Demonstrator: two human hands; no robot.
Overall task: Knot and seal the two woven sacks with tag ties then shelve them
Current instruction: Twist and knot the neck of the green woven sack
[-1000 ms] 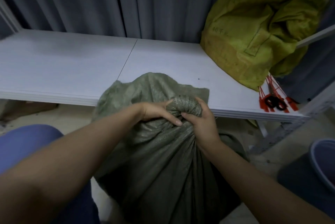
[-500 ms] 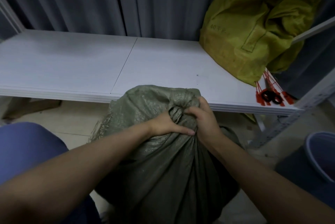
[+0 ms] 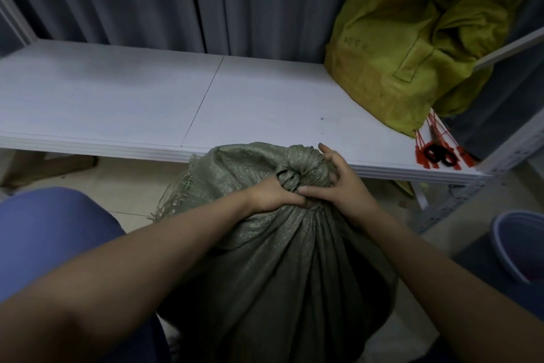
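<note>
Grey curtains hang behind a white shelf (image 3: 265,106) running across the middle of the frame. My left hand (image 3: 273,195) is clamped round the neck of the green woven sack (image 3: 288,268) at bottom centre, right under the knot (image 3: 300,170). My right hand (image 3: 338,183) pinches the knot from the other side, fingers half spread. At upper right, a yellow sack (image 3: 412,39) slumps on the shelf, with red tag ties (image 3: 435,150) bundled just below it at the edge.
</note>
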